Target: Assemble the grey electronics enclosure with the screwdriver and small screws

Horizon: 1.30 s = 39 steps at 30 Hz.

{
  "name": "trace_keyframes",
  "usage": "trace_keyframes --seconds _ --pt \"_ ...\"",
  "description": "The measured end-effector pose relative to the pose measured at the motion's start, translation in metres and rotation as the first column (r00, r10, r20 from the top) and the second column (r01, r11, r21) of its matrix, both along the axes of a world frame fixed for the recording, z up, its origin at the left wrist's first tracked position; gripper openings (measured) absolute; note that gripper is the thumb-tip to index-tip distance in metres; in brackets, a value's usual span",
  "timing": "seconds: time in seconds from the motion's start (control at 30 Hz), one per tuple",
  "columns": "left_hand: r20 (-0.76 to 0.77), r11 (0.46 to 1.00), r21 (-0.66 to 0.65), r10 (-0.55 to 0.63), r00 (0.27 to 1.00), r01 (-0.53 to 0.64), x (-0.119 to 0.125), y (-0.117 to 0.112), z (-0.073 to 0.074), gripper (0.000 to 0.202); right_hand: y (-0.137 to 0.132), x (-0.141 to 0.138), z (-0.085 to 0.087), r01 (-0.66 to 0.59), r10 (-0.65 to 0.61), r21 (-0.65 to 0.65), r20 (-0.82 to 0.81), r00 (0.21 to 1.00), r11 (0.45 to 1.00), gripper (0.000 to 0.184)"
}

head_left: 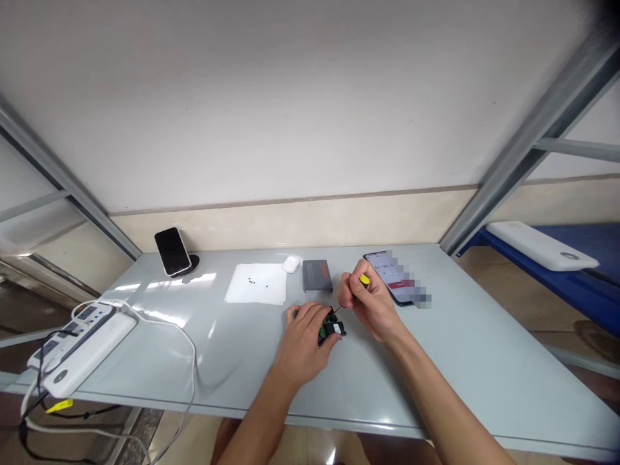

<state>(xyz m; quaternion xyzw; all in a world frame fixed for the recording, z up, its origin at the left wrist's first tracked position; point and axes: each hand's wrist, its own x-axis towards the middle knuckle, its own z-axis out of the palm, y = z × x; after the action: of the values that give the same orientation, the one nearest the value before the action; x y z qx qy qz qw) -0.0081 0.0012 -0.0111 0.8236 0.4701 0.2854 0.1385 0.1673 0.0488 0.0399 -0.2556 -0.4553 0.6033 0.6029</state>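
Under my left hand (306, 337) is a small black device with a green circuit board (331, 328), its fingers curled over the top and the thumb at the near edge. My right hand (371, 300) is closed in a fist round a screwdriver (365, 280); the yellow end of its handle shows above the thumb. The thin shaft points left and down to the device's right side. Whether the tip sits in a screw is too small to tell. Several tiny dark screws (251, 281) lie on a white sheet of paper (237, 292) beyond my left hand.
Behind the device stand a dark grey box (317, 276) and a white case (290, 264). A phone with a lit timer (387, 274) lies past my right hand. At left are a phone on a stand (173, 252), a power strip (72, 339), a white power bank (94, 355) and loose cables (194, 361).
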Motion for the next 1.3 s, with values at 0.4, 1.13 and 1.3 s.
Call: trace_keyframes --seconds 0.4,1.13,1.3 --pt "0.007 0.999 -0.051 0.017 1.0 -0.017 -0.001 0.001 -0.002 0.044 0.001 -0.002 -0.004 0.103 -0.124 0.102 0.221 0.967 0.989 0.032" --pt "-0.367 0.931 0.056 0.356 0.859 -0.361 -0.103 0.084 0.022 0.026 0.026 0.001 -0.043 0.602 -0.586 0.107 0.414 0.697 0.792 0.049" --pt "-0.367 0.937 0.079 0.343 0.864 -0.339 -0.102 0.084 0.018 0.027 0.03 0.002 -0.045 0.612 -0.592 0.087 0.393 0.704 0.786 0.049"
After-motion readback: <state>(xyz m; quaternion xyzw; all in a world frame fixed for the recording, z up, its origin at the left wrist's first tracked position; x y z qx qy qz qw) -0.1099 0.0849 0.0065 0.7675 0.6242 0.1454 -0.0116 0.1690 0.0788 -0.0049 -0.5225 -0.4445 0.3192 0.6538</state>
